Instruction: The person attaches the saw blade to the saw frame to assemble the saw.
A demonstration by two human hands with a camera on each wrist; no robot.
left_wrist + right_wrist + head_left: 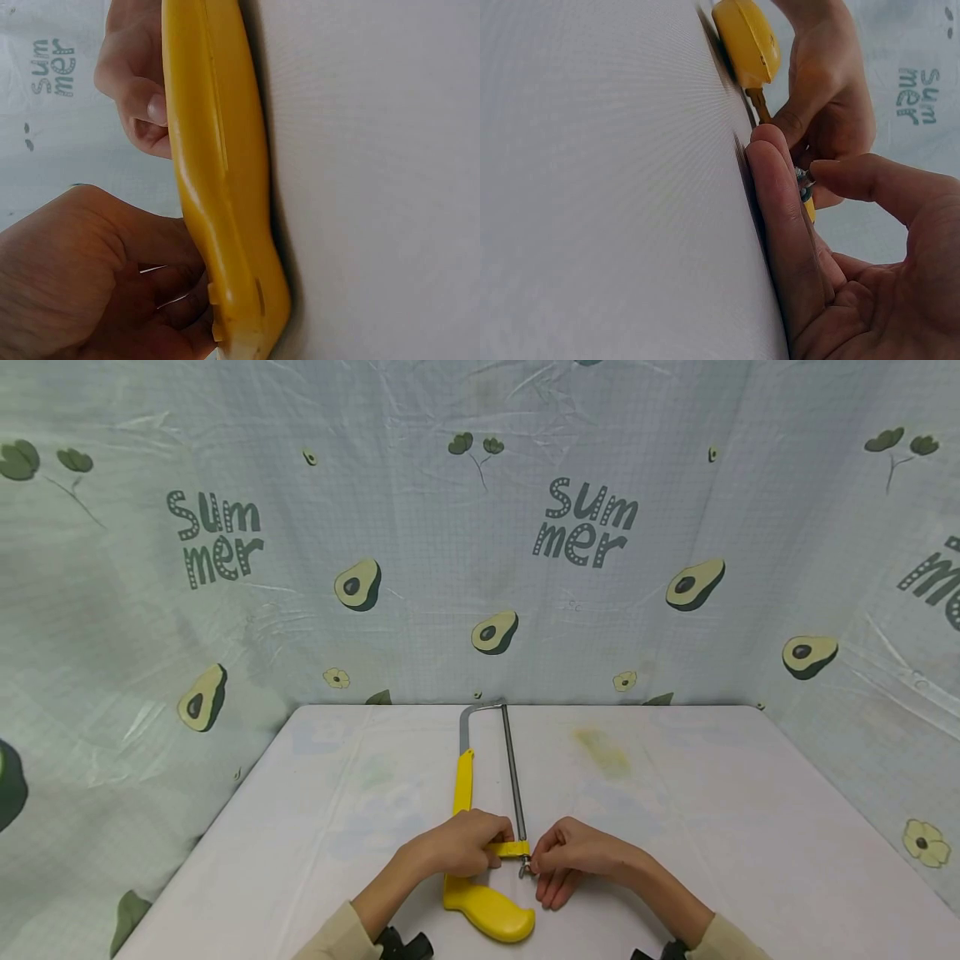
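Note:
A hacksaw (491, 914) with a yellow handle and grey frame lies flat on the table, its far end pointing away from me. My left hand (468, 843) grips the yellow crosspiece of the frame near the handle. At the near end of the metal blade bar, my right hand (572, 857) pinches a small metal wing nut (525, 867) between thumb and forefinger. In the right wrist view the wing nut (804, 178) shows at the right thumb tip, the other fingers resting along the table. The yellow handle (221, 165) hides part of both hands in the left wrist view.
The white table (675, 793) carries faint stains, one of them yellowish. Behind and beside it hangs a pale sheet (450, 527) printed with avocados and lettering. Dark wrist camera mounts (405, 946) sit by the sleeves.

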